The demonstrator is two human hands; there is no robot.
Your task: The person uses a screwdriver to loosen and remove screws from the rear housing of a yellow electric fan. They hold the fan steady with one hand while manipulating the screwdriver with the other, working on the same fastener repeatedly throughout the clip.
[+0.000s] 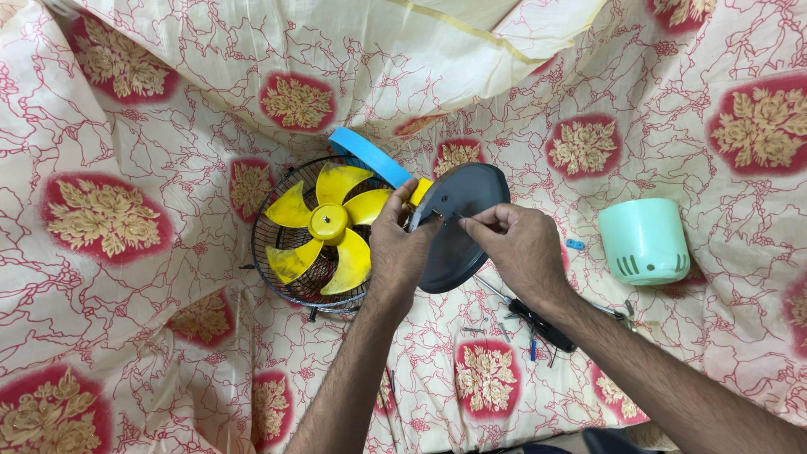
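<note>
A small fan lies on a floral cloth: yellow blades (324, 227) inside a black wire guard (273, 273), with a blue ring (370, 155) behind it. A round grey base plate (466, 197) stands tilted next to the fan. My left hand (399, 248) grips the plate's left edge. My right hand (517, 244) pinches a small part at the plate's face, too small to identify.
A mint-green plastic housing (646, 241) lies on its side at the right. A black-handled screwdriver (538, 324) and several small screws (483, 329) lie on the cloth below my right hand. A small blue piece (575, 245) rests near the housing.
</note>
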